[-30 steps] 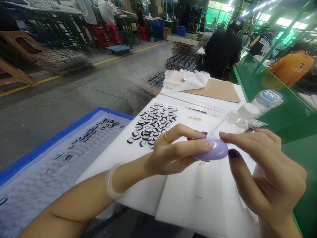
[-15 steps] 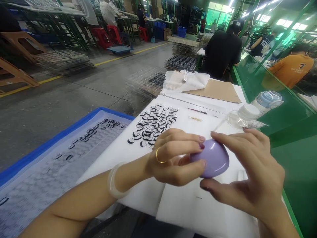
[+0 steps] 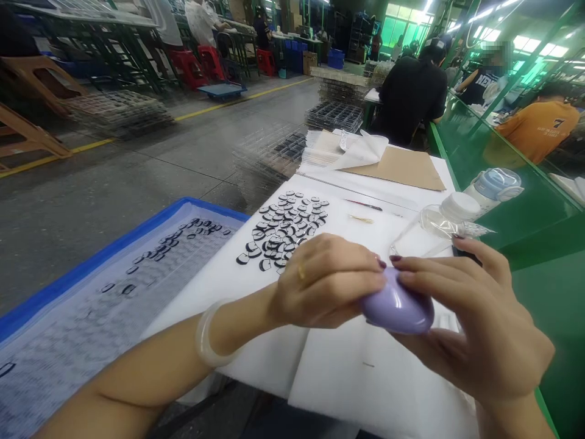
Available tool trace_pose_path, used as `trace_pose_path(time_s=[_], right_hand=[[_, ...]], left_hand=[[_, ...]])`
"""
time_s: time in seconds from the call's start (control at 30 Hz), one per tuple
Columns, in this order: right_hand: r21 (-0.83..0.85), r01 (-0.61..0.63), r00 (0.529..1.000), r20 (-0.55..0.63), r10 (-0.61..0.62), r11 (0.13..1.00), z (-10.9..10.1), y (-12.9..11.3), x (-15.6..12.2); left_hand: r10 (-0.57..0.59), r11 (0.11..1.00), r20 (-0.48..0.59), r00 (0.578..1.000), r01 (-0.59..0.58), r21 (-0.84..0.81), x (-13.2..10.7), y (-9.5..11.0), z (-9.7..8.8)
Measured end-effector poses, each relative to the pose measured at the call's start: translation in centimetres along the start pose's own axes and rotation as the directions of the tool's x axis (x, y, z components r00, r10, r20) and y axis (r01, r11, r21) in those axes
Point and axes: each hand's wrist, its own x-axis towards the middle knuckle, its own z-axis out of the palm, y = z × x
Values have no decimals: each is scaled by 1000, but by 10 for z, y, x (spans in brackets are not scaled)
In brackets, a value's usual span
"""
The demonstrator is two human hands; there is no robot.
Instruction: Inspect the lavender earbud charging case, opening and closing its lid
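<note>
A glossy, rounded purple object (image 3: pixel 400 308) is held up between my two hands above the white table covering (image 3: pixel 338 372); its kind does not show. My left hand (image 3: pixel 329 283) closes on its left side, fingers along the top edge and thumb hidden. On the right side, my right hand (image 3: pixel 475 317) grips it with fingertips on top and the thumb underneath. Many small black-edged pieces (image 3: pixel 278 235) lie spread out beyond my left hand. Past my hands are a thin dark tool (image 3: pixel 363 205) and a small bundle of yellowish sticks (image 3: pixel 361 219).
A clear bottle with a white cap (image 3: pixel 459 207) and a blue-lidded bottle (image 3: pixel 496 183) stand at the right, near the green partition (image 3: pixel 543 225). Cardboard (image 3: pixel 402 167) lies at the table's far end. A blue-rimmed tray (image 3: pixel 183 201) holds more black-edged pieces at left. A person in black (image 3: pixel 411 91) sits ahead.
The purple object has tilted and moved slightly right and down. My left fingers have drawn together over its top edge, and my right hand has shifted right, its fingers now on top.
</note>
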Motion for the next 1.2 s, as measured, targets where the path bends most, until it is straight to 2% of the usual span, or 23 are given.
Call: trace_pose_path(time_s=[0.07, 0.2, 0.27, 0.5, 1.03, 1.2], right_hand=[[-26, -23, 1000, -5, 23, 999, 1, 1, -1], [-17, -83, 996, -19, 82, 996, 4, 5, -3], [3, -94, 995, -12, 94, 996, 4, 7, -4], [48, -91, 996, 7, 91, 995, 3, 11, -5], [77, -147, 988, -28, 150, 986, 1, 7, -5], [89, -141, 989, -21, 143, 986, -1, 9, -6]], left_hand=[[34, 992, -22, 999, -36, -123, 4, -1, 6], [-161, 949, -30, 986, 147, -277, 1, -2, 16], [-199, 933, -36, 979, 178, -313, -1, -1, 18], [-73, 932, -53, 996, 50, -359, 0, -1, 18], [-20, 941, -23, 1000, 11, -339, 0, 0, 16], [21, 955, -46, 999, -34, -294, 0, 1, 18]])
